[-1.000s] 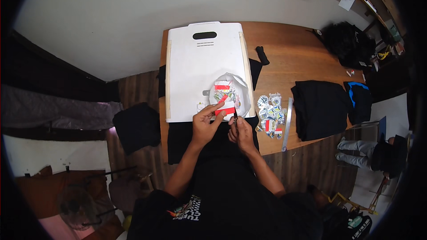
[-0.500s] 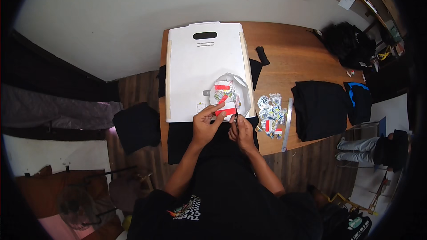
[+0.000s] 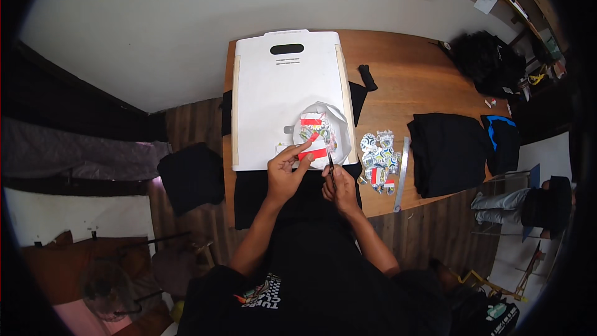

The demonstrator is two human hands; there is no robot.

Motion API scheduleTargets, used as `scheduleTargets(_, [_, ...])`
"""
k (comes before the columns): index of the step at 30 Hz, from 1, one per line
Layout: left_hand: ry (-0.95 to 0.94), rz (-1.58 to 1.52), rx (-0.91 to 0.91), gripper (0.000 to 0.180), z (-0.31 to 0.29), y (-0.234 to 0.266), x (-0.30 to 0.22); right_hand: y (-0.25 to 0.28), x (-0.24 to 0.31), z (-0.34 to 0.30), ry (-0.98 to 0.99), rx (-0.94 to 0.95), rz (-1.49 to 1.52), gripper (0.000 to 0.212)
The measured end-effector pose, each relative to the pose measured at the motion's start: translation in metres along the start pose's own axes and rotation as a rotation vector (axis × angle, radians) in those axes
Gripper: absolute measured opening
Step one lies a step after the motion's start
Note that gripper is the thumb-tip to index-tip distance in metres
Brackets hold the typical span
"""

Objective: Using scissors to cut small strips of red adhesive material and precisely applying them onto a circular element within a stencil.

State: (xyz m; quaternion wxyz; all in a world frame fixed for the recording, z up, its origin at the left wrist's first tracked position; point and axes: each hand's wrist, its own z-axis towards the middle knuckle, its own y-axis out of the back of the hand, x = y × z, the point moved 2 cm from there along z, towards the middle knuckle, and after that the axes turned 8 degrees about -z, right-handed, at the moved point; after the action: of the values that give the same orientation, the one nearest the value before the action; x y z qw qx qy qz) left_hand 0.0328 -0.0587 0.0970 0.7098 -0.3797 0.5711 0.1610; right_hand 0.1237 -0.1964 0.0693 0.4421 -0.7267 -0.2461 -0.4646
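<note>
My left hand (image 3: 286, 177) is closed on a red-and-white printed piece (image 3: 313, 154), pinching its left edge between thumb and fingers. Just to its right, my right hand (image 3: 340, 191) grips a slender dark pair of scissors (image 3: 332, 173), its blades pointing away from me at the piece's right edge. Behind the piece sits a round white container (image 3: 341, 126) holding several colourful printed scraps. It rests on the lower right of a white board (image 3: 261, 96) with an oval handle slot. How far apart the blades stand is too small to tell.
Several patterned cut-outs (image 3: 380, 155) lie right of the board, beside a metal ruler (image 3: 403, 174). Folded black cloth (image 3: 444, 155) rests farther right on the wooden table (image 3: 404, 71). A black bag (image 3: 491, 59) occupies the far right corner. Another person (image 3: 538, 208) is at the right.
The red-and-white piece has tilted, its right side rising slightly. My left hand has shifted slightly left, and the scissors now point more steeply away from me.
</note>
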Motion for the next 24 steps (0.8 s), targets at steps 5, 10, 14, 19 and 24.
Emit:
scheduleTargets(5, [-0.008,0.011,-0.001,0.034,0.0,-0.001,-0.004,0.003,-0.006,-0.001,0.016,0.024,-0.012,0.039])
scheduleTargets(10, [-0.012,0.009,0.008,0.034,0.0,0.0,-0.002,0.0,-0.003,0.0,0.01,0.019,-0.016,0.038])
scheduleTargets(14, [0.005,0.001,0.001,0.034,0.0,0.0,-0.002,-0.004,0.008,0.005,0.028,-0.002,-0.023,0.037])
scheduleTargets(19, [0.009,-0.007,0.009,0.034,0.003,0.0,-0.001,0.0,0.003,0.008,0.043,-0.021,-0.07,0.04])
scheduleTargets(24, [-0.017,0.012,0.019,0.033,0.007,0.002,0.002,0.007,-0.005,0.005,0.006,-0.008,-0.008,0.037])
